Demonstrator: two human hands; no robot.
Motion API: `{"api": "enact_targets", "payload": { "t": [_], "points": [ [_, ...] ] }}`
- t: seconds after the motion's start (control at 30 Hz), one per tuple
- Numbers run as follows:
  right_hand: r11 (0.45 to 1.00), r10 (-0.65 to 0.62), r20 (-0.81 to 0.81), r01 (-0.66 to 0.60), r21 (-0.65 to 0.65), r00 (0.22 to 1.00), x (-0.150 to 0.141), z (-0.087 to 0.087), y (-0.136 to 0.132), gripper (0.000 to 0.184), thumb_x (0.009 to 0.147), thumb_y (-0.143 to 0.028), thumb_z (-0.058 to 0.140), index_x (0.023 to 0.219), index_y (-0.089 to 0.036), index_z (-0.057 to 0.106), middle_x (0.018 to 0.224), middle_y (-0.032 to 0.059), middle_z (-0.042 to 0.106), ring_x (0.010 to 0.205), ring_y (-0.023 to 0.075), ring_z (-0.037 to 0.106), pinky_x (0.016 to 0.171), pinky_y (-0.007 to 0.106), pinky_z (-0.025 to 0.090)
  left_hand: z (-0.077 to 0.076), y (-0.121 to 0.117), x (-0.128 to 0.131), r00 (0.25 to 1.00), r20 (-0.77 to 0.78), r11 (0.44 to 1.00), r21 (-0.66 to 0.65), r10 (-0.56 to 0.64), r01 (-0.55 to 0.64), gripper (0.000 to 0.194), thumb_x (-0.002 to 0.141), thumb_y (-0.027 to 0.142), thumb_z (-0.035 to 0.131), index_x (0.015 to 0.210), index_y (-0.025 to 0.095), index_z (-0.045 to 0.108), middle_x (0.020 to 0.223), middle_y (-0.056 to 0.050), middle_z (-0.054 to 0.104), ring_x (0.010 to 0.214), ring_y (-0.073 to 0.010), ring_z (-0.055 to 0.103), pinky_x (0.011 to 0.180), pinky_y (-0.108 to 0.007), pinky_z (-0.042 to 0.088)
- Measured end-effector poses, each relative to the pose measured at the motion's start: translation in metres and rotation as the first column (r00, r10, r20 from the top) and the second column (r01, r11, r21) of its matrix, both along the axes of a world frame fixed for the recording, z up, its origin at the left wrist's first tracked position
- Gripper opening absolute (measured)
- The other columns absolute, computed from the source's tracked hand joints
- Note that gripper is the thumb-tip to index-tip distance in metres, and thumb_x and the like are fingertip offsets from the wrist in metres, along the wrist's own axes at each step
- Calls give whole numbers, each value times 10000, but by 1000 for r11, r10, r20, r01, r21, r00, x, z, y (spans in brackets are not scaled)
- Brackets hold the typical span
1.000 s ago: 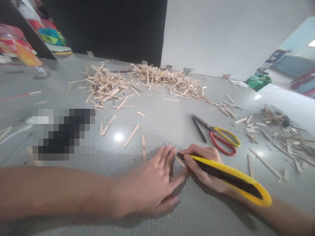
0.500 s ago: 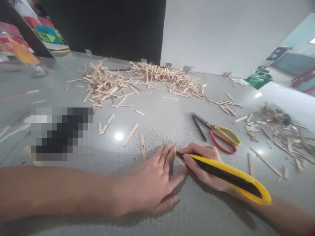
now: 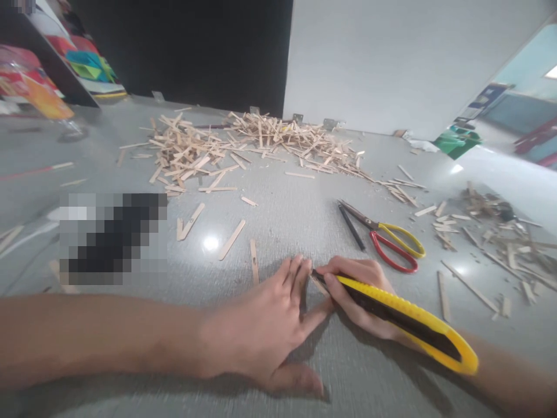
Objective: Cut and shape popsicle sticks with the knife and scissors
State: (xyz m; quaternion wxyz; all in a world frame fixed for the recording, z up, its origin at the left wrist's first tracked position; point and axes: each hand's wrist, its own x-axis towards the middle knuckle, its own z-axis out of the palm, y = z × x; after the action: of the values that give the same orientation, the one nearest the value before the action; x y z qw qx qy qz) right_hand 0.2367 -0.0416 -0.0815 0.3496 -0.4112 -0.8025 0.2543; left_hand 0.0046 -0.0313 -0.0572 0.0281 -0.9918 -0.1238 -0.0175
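My right hand (image 3: 357, 290) is wrapped round a yellow and black utility knife (image 3: 404, 313), its handle slanting down to the right. The knife's tip meets a small wooden stick (image 3: 321, 284) lying on the grey table (image 3: 278, 217). My left hand (image 3: 270, 316) rests palm down with fingers spread, pinning that stick at its two ends; the thumb stretches apart on the table. Much of the stick's ends is hidden under the fingers. A marked flat stick (image 3: 254, 262) lies just beyond my left hand.
Scissors with red and yellow handles (image 3: 395, 247) lie beyond my right hand, beside a thin black rod (image 3: 351, 227). Heaps of wooden sticks (image 3: 187, 148) line the panel at the back. Wood scraps (image 3: 491, 209) are scattered at right. A pixelated dark object (image 3: 117, 238) lies left.
My left thumb has swung outward, toward me. The back end of the knife handle has dipped slightly, while its tip stays at the stick.
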Motion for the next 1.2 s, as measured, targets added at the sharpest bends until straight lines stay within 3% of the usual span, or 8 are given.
{"api": "enact_targets", "payload": {
  "t": [0.23, 0.5, 0.8, 1.03, 1.13, 1.2],
  "points": [
    [999, 29, 11, -29, 19, 1000, 1, 2, 1, 146, 1011, -195, 548, 899, -182, 640, 630, -61, 515, 498, 78, 488, 507, 234, 357, -4, -4, 1, 1000, -27, 1000, -7, 2, -2, 981, 1008, 744, 220, 1592, -43, 279, 1432, -465, 482, 1400, -560, 455, 1143, -642, 382],
    [997, 73, 33, -73, 3, 997, 2, 4, 3, 160, 1005, -199, 535, 862, -184, 605, 622, -75, 447, 481, 69, 447, 494, 234, 327, -8, -5, 1, 999, -2, 994, -99, 35, -35, 1025, 941, 797, 379, 1576, -6, 325, 1484, -468, 422, 1419, -601, 386, 1133, -664, 385],
    [997, 73, 26, -72, -33, 997, 1, 7, 2, 202, 994, -205, 540, 792, -203, 532, 612, -81, 412, 472, 68, 407, 484, 241, 303, -8, -5, 0, 1000, 22, 999, -45, 16, -15, 962, 991, 728, 340, 1578, -32, 283, 1431, -501, 444, 1384, -617, 431, 1116, -674, 382],
    [994, 33, 33, -30, -103, 999, 3, 6, 1, 215, 1019, -299, 542, 825, -216, 586, 628, -52, 522, 505, 103, 476, 536, 269, 366, -6, -4, -1, 1000, 15, 999, -44, 28, -27, 872, 1003, 645, 398, 1579, 0, 287, 1441, -446, 491, 1393, -588, 448, 1132, -664, 374],
    [986, -11, 34, 17, -168, 999, 4, 13, 0, 188, 1025, -321, 555, 906, -216, 655, 723, -8, 664, 601, 139, 584, 657, 306, 438, -4, -7, -4, 997, 44, 994, -91, 57, -53, 718, 1025, 587, 418, 1569, 126, 330, 1487, -378, 493, 1428, -553, 431, 1125, -649, 393],
    [971, -30, 30, 36, -238, 999, 5, 20, 2, 178, 1029, -344, 571, 976, -219, 686, 739, -1, 697, 613, 148, 602, 643, 303, 447, -3, -8, -5, 992, 65, 989, -103, 109, -102, 578, 1044, 532, 443, 1497, 174, 418, 1499, -340, 499, 1433, -534, 441, 1106, -643, 414]
  ]
}}
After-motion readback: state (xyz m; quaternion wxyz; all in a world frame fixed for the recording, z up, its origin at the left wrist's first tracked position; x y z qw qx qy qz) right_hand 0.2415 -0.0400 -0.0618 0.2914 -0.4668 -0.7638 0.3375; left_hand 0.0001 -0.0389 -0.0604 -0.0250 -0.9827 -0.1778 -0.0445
